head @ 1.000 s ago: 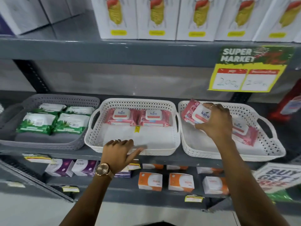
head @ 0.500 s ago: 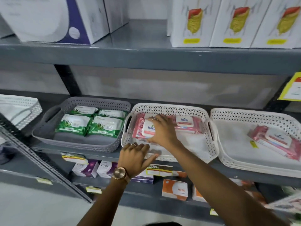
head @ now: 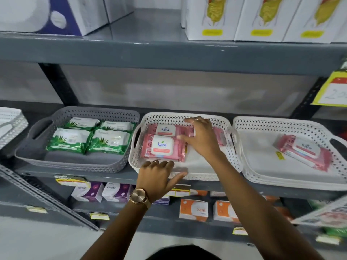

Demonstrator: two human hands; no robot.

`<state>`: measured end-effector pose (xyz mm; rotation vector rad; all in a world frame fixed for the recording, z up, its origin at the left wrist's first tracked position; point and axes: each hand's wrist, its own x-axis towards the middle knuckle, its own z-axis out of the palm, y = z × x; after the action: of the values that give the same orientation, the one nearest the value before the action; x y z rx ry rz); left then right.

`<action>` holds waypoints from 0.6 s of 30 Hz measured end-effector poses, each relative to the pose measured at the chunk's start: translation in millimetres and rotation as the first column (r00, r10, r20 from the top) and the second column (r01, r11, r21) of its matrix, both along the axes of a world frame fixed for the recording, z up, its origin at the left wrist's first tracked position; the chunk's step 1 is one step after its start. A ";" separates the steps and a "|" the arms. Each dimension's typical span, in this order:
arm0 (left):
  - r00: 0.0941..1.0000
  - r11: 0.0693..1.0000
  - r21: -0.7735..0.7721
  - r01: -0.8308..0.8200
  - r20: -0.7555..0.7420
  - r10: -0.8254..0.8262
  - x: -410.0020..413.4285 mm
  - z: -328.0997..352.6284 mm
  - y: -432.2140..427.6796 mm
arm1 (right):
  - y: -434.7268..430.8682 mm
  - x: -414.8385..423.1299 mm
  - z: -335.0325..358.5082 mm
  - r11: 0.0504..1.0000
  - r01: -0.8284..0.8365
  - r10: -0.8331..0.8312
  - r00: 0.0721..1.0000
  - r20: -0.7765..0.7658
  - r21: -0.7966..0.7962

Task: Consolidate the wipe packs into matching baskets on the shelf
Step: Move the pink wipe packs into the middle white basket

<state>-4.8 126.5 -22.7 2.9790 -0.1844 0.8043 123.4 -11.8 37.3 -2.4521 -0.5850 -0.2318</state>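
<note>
On the grey metal shelf [head: 120,178] your left hand [head: 156,177] rests spread on the front rim of the middle white basket [head: 206,175], likely steadying it, while your right hand [head: 201,136] lies loosely open over its pink wipe packs [head: 162,147], seemingly squaring them up. You have four green packs [head: 70,140] in the grey basket [head: 75,166]. At least three pink ones show in the middle basket and two more [head: 304,152] wait in the right white basket [head: 293,180].

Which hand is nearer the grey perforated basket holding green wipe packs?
Left. The left hand rests on the middle white basket's front rim, just right of the grey basket; the right hand is further right.
</note>
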 end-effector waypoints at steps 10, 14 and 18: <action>0.989 0.989 -0.036 0.142 -0.030 -0.143 33.9 11.6 -96.7 | -145.5 31.3 11.8 0.934 0.332 -0.334 0.942 -0.005 0.129; 0.988 0.990 -0.042 0.138 -0.059 -0.140 41.5 12.6 -128.9 | -206.5 50.5 4.4 0.842 0.521 -0.535 0.841 -0.084 -0.142; 0.986 0.991 -0.022 0.135 -0.096 -0.137 42.0 8.8 -146.9 | -253.7 62.5 -11.7 0.733 0.535 -0.654 0.723 -0.223 -0.420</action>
<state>37.2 -20.4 -13.9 2.9433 -0.3707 0.6406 185.9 -265.5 25.6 -2.8455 0.4044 0.0761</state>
